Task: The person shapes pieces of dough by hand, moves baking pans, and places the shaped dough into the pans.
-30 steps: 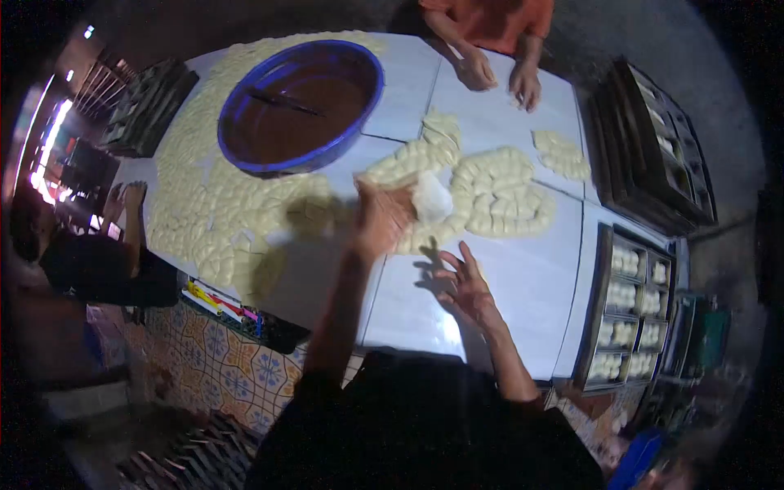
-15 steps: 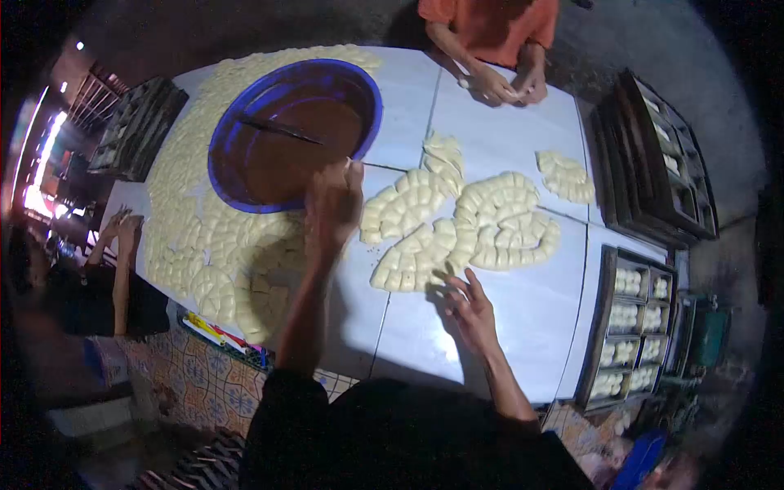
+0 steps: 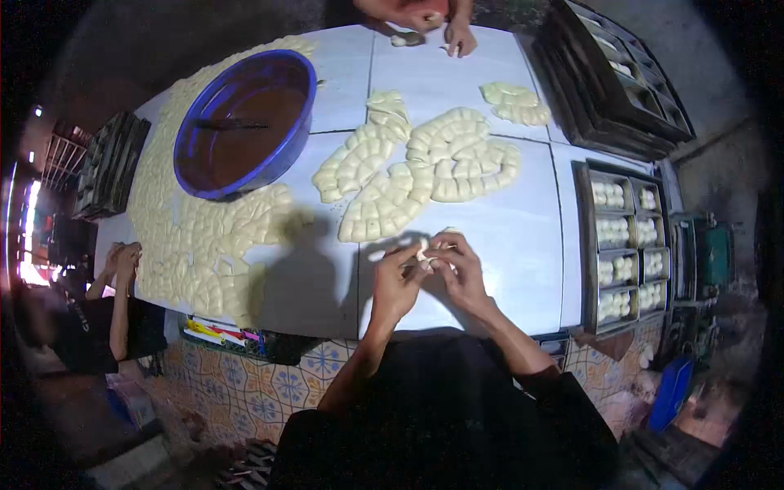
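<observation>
A small pale dough piece is sitting above the near part of the white tiled surface, held between the fingertips of both hands. The left hand is pinching it from the 8 o'clock side, its thumb and fingers pressing together; the right hand is closing in from 4 o'clock, its curled fingers gripping the piece too and partly hiding it. At 11 o'clock, just beyond the hands, a scored dough band is lying flat, while looped dough strips are resting toward 12 to 1 o'clock and a smaller dough patch is lying farther off at 1 o'clock. A broad dough spread is covering much of the surface at 9 o'clock, around a blue basin that is holding brown filling at 10 o'clock. At 3 o'clock, a framed set of tins is holding rows of rounded dough pieces, apparently finished portions; the flat, divided dough is seemingly awaiting handling, and by its extent, much is remaining. Co-workers' hands are working at 12 o'clock and showing at 9 o'clock.
</observation>
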### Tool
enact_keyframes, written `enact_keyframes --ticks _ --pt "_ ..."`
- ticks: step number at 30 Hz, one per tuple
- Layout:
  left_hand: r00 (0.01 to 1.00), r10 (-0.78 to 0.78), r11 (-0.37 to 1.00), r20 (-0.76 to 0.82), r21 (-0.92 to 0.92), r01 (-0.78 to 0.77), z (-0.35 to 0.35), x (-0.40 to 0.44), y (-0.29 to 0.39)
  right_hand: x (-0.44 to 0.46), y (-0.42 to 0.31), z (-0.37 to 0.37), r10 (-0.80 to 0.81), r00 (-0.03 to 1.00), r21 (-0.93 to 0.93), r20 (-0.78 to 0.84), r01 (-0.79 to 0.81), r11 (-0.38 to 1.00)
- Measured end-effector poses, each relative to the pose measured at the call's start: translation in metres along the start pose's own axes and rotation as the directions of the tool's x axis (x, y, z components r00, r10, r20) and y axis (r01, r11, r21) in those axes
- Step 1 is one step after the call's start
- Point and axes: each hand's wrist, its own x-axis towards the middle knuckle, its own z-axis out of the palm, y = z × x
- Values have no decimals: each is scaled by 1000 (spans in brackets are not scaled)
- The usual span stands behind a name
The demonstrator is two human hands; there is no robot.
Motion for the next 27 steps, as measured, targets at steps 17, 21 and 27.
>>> enact_keyframes --ticks 17,21,27 --pt "979 -113 990 168 105 97 58 -41 -28 -65 -2 -43 427 904 200 17 -421 885" --pt "954 -6 961 299 -263 88 68 -40 -11 -69 22 -74 467 679 461 567 -731 503" --pt "976 133 989 -174 89 -119 72 6 -32 -42 21 -99 515 823 401 239 -567 720"
